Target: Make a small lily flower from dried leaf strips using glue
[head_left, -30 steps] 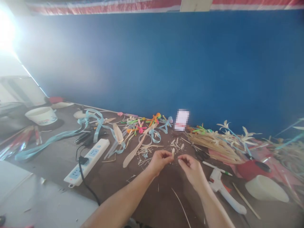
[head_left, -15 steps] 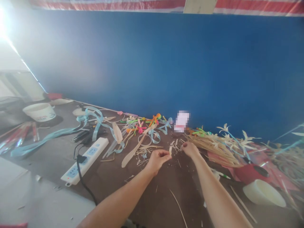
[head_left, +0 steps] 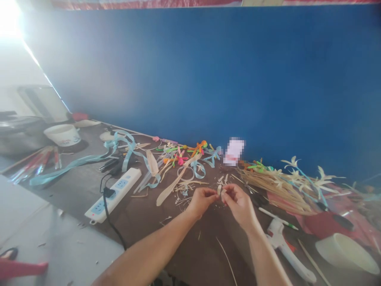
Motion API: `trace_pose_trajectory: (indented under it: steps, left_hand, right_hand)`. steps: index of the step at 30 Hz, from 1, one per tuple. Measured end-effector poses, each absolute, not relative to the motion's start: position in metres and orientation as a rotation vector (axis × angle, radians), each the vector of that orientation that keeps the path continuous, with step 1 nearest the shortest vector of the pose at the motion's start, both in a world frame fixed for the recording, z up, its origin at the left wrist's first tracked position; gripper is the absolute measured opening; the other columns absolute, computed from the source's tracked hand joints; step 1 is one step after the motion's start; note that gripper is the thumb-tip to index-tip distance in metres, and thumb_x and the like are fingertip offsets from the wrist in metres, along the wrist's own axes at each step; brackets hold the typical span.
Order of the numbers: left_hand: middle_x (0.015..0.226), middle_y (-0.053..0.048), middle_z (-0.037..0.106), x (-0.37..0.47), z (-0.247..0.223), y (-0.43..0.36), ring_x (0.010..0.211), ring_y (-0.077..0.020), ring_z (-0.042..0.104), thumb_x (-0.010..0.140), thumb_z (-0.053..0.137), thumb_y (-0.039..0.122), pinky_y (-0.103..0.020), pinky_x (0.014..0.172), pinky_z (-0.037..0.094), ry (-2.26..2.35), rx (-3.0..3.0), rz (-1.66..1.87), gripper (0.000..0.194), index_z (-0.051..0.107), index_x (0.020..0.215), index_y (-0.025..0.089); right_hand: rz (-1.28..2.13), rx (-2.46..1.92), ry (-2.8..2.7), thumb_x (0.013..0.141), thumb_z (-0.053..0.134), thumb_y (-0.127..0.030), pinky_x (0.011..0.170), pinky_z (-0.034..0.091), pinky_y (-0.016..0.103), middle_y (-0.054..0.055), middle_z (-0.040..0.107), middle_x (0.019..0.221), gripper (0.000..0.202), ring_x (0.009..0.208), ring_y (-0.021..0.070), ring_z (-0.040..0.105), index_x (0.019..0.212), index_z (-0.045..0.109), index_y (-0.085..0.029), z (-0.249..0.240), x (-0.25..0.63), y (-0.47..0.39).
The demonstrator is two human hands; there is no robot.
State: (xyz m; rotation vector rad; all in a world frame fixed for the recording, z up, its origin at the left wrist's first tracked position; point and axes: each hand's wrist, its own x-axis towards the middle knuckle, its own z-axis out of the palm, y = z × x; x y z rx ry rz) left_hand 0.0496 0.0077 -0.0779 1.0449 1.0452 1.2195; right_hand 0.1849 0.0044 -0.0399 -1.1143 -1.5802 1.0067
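Observation:
Between its thumb and fingertips, my left hand pinches a small pale piece of dried husk over the middle of the dark table. My right hand is closed in a pinch just to the right of that piece, its fingertips almost meeting those of the left. Whatever the right fingers hold is too small or hidden to make out. Behind the hands lie pale husk scraps. Thin straw bits are scattered left of them.
At left are a white power strip, light blue ribbon and a white bowl. Colourful twisted figures lie behind. To the right are a straw bundle, pale flowers, a white glue gun and a tape roll.
My right hand has moved from the scraps to the left and nearer, meeting the piece in my left hand. The view has shifted slightly, and the glue gun now shows beside my right forearm.

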Motion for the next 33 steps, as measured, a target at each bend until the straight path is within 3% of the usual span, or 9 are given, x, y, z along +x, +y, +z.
trace_pose_trajectory:
  steps: [14,33]
  left_hand:
    - [0.069,-0.003,0.065,0.05,-0.083,0.009,0.061,-0.0134,0.055,0.062,0.062,0.032,-0.024,0.062,0.041,1.108,1.211,1.159,0.024,0.066,0.075,0.012]
    - [0.08,-0.004,0.066,0.048,-0.076,0.004,0.073,-0.0175,0.056,0.064,0.06,0.033,-0.026,0.068,0.041,1.073,1.421,1.128,0.03,0.066,0.087,0.015]
  right_hand:
    - [1.102,-1.193,-1.469,0.071,0.057,-0.031,0.04,0.033,0.018,-0.004,0.05,0.052,0.014,0.043,0.0076,0.04,0.075,0.056,-0.018,-0.062,0.188,0.008]
    - [0.866,-1.239,-1.469,0.073,0.052,-0.034,0.045,0.04,0.022,-0.001,0.053,0.064,0.016,0.051,0.0117,0.048,0.078,0.053,-0.019,-0.067,0.178,0.004]
